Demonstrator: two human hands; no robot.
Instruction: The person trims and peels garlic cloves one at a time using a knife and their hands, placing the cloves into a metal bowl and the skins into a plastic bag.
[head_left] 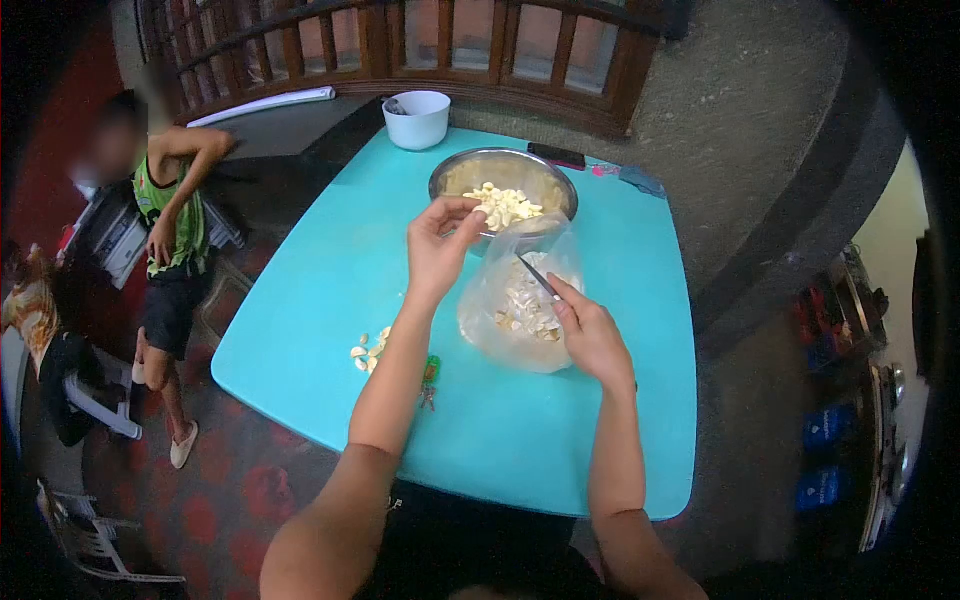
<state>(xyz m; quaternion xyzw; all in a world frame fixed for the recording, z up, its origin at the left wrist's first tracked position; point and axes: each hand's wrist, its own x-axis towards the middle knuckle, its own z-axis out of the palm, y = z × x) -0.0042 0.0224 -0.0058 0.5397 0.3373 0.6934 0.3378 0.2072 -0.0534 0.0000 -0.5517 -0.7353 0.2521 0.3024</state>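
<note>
My left hand (438, 245) is at the near-left rim of a steel bowl (456, 170), thumb and forefinger pinched on a pale garlic clove. Peeled garlic cloves (505, 203) are heaped inside that bowl. A small knife (538, 274) is gripped in my right hand (597, 340), its dark blade slanting up and left over a clear plastic bag (485, 325). Whitish garlic skins (530, 305) fill part of the bag, which stands open in front of the bowl. Several unpeeled cloves (361, 353) lie on the table left of my left forearm, which partly covers them.
The turquoise table (300, 300) carries a white bowl (418, 122) at its far-left corner and a dark phone (556, 156) at the back edge. A green item with keys (430, 378) lies by my left forearm. Another person (175, 200) stands at the left, beyond the table.
</note>
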